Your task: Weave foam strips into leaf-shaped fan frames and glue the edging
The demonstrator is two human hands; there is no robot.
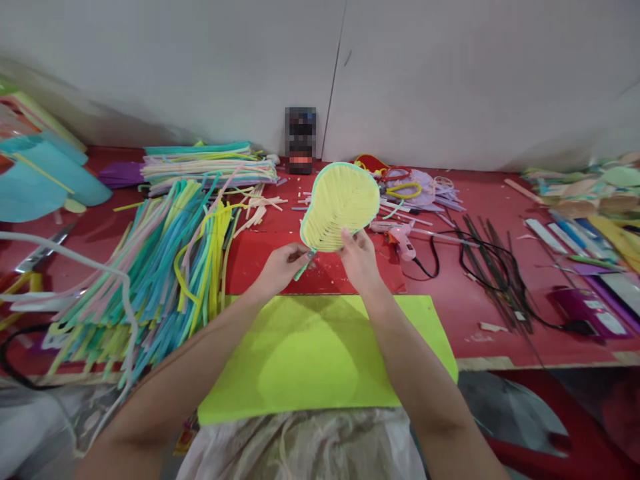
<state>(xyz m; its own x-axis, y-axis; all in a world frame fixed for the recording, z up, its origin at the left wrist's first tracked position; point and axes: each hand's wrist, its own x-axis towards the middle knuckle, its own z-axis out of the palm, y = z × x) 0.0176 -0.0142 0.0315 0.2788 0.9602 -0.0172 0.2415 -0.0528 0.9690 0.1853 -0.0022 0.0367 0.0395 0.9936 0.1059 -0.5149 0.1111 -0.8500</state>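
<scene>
A pale yellow leaf-shaped craft piece (345, 200) with a mint-green border is held up above the red table, its surface marked by slanting strips like leaf veins. My left hand (285, 267) pinches its narrow lower end, where a short mint-green stem sticks out below the fingers. On its lower right edge, my right hand (357, 257) grips with the thumb on the near face; the other fingers are partly hidden behind it. Beneath both forearms lies a bright yellow-green sheet (320, 353), with a red board (255, 260) beyond it.
Bundles of coloured fuzzy strips (165, 247) lie at left, near scissors (45, 250) and a white cable (125, 287). A pink glue gun (401, 241), dark stems (493, 267) and a purple box (587, 313) are at right. A phone (301, 140) leans against the wall.
</scene>
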